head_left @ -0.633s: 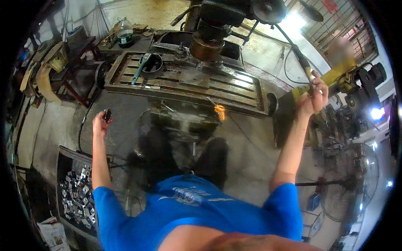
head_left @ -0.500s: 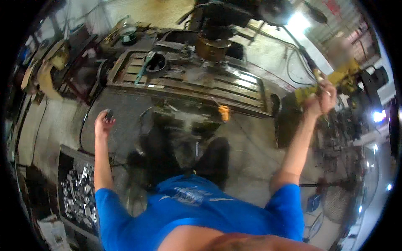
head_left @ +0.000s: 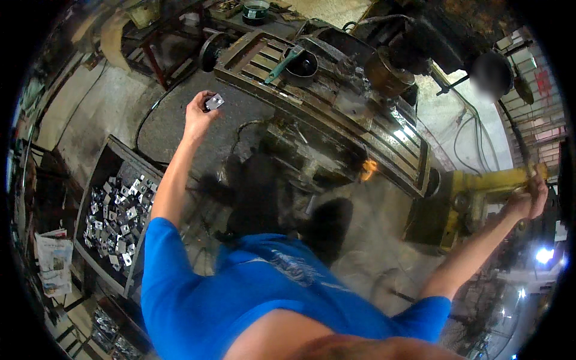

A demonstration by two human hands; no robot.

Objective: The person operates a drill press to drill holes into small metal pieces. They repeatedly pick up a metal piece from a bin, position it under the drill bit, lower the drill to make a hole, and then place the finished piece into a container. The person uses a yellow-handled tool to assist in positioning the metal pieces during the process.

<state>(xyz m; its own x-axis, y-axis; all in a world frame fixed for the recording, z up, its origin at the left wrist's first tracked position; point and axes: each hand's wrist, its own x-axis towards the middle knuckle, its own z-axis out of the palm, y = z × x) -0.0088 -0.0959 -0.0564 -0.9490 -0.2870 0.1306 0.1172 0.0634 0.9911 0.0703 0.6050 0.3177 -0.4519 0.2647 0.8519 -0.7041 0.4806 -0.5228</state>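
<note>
The left hand (head_left: 199, 113) has its grip closed on a small metal block (head_left: 215, 102), near the machine bed (head_left: 324, 114); the right hand (head_left: 531, 197) grips a lever (head_left: 517, 135). Likely mid-handling; the next move calls for steady control.

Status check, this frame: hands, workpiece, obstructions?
Left hand holds small metal block, apart from slotted table. Right hand on lever. Green-handled tool and dark pan occupy table.

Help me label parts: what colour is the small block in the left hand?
The block is silvery grey, best seen in the head view.
</note>
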